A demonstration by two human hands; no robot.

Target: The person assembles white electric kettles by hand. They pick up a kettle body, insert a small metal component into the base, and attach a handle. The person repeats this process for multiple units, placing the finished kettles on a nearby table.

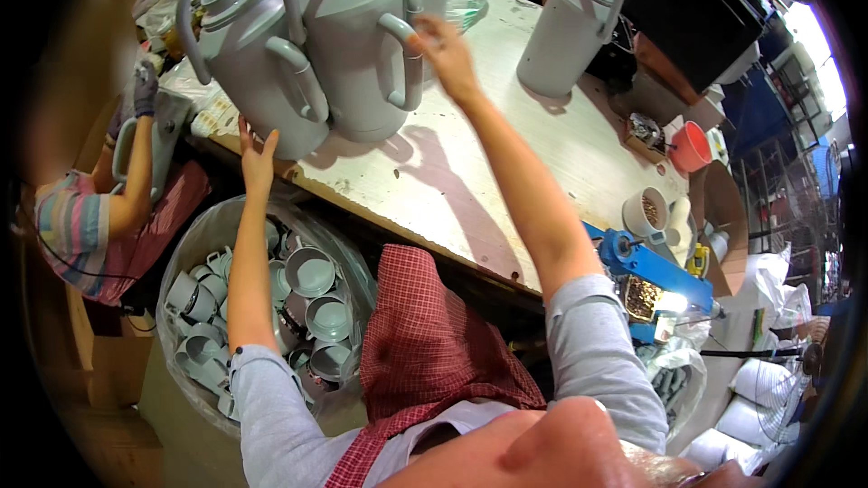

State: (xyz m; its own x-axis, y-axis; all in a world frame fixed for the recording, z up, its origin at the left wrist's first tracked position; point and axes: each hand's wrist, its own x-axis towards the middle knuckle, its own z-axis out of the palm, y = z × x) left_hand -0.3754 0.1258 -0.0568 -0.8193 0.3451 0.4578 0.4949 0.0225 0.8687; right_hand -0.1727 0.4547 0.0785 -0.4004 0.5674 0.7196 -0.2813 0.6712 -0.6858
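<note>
Several grey thermos jug shells with open necks stand grouped at the table's far left. My left hand [259, 146] has its fingers apart against the lower side of the leftmost jug [244, 54]. My right hand [445, 56] reaches up beside the side handle of the middle jug [348, 45]. Its fingers look stretched and slightly blurred, with the tips by the top of that handle; firm contact is hard to make out. Another grey jug [562, 41] with a raised carrying handle stands apart on the right.
The pale worktable [461, 172] runs across the middle. Below left is a plastic-lined bin [172, 307] of grey cup-shaped parts. A blue machine [655, 267], a white cup [644, 212] of small parts and a red cup [690, 146] stand right. A gloved co-worker [99, 217] sits left.
</note>
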